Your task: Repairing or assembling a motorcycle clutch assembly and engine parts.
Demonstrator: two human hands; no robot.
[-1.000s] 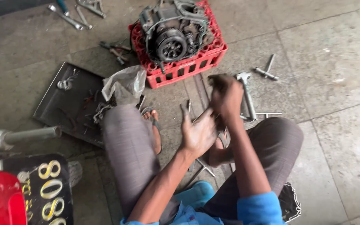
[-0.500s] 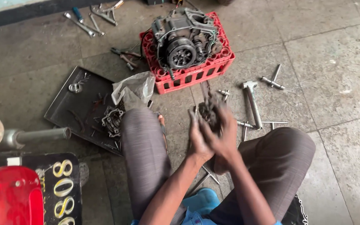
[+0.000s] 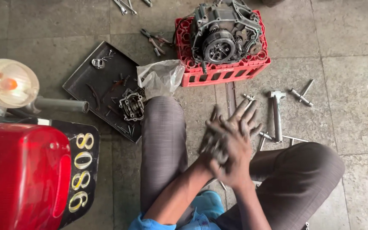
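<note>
A person squats on a grey tiled floor [image 3: 354, 85], seen from above, knees spread to either side. Between the knees the two hands are pressed together: the right hand [image 3: 237, 140] lies flat on top, fingers spread and pointing away from the body, and the left hand [image 3: 211, 147] sits beneath and beside it. Both are dark with grease. Whether anything small is caught between the palms cannot be told; no part shows there.

Straight ahead, a red plastic crate [image 3: 224, 70] carries a motorcycle engine [image 3: 224, 32] with its side cover off, so the round clutch and gears are bare. Just left of the crate lies a crumpled clear plastic bag [image 3: 160, 76], touching the person's left knee. Further left, a dark metal tray [image 3: 94, 87] holds a small toothed engine part [image 3: 131, 105], springs and loose bits.

On the floor to the right of the hands lie a hammer-shaped tool [image 3: 276, 113] and several loose bolts [image 3: 300, 97]; pliers [image 3: 155, 40] lie near the crate's far left corner. A red tail lamp [image 3: 22, 174] of a motorcycle fills the lower left corner.

As a judgement, the engine stands well stripped, with parts spread about and none yet refitted.
</note>
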